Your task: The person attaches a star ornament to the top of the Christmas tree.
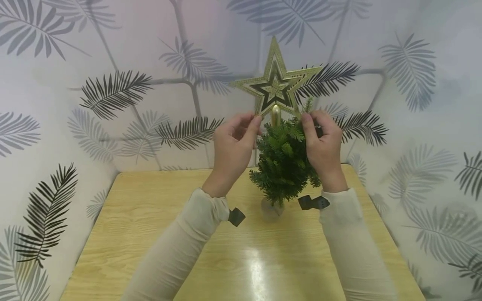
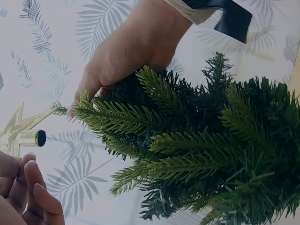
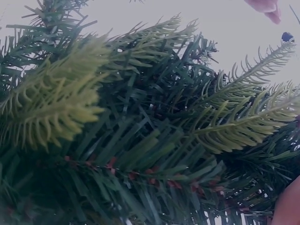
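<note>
A gold star tree topper [image 1: 276, 85] stands upright over a small artificial Christmas tree [image 1: 284, 167]. My left hand [image 1: 235, 144] pinches the star's lower left point. At its lower right point, my right hand [image 1: 324, 144] holds the star between thumb and finger, beside a green sprig. The left wrist view shows the star's hollow socket [image 2: 41, 138] facing the tree's branches [image 2: 187, 154], with a gap between. Branches fill most of the right wrist view, where part of the right hand [image 3: 289, 206] shows at the edge. A round translucent base [image 1: 272, 210] supports the tree.
The tree stands on a light wooden table [image 1: 150, 234], towards its far edge. Behind it is a wall [image 1: 124, 42] with printed leaf patterns. Dark straps with camera mounts [image 1: 236, 217] sit at both cuffs of the pale sleeves.
</note>
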{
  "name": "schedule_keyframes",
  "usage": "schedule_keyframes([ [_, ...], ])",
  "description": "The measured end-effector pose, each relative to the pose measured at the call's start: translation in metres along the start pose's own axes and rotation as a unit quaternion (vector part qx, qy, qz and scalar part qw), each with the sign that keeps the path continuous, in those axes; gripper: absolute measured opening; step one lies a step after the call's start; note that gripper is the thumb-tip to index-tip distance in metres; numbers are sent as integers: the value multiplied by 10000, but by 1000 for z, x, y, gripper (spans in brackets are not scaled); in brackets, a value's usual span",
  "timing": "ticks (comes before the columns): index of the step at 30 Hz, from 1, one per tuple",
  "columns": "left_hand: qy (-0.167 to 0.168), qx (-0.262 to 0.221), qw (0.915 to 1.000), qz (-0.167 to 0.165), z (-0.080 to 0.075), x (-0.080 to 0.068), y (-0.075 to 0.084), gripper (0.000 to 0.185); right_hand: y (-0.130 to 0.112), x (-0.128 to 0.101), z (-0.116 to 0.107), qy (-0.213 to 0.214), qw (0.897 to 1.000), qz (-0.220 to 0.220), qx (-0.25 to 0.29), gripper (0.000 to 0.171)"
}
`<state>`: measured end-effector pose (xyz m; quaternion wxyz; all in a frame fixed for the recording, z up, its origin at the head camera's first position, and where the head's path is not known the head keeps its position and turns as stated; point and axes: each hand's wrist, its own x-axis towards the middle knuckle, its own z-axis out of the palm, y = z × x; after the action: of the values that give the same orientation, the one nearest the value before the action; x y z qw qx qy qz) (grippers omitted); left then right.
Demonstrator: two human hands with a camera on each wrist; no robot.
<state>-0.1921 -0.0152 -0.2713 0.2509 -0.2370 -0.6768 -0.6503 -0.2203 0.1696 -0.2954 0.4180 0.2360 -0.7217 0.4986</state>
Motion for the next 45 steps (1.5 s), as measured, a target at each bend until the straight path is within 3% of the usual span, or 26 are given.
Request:
schedule_keyframes([
  [13, 116, -301, 9985, -450, 11, 15, 1, 16, 0, 0, -1, 6, 9999, -104, -112, 18],
  [24, 179, -560, 9979, -264, 23, 31, -23, 20, 1, -1, -1, 85, 9999, -53, 141, 18],
  [28, 140, -582, 9979, -248, 26, 33, -18, 20, 1, 0, 0, 82, 9998, -101, 143, 18],
  [34, 118, -576, 9972, -466, 26, 31, 7, 15, 0, 0, 0, 45, 9998, -153, 87, 16],
  [41, 61, -661, 9971, -375, 33, 38, -18, 19, 0, -1, -1, 6, 9997, -232, -79, 17],
  [45, 21, -668, 9972, -330, 38, 40, -17, 18, -1, -1, -1, -38, 9996, -258, -85, 16],
])
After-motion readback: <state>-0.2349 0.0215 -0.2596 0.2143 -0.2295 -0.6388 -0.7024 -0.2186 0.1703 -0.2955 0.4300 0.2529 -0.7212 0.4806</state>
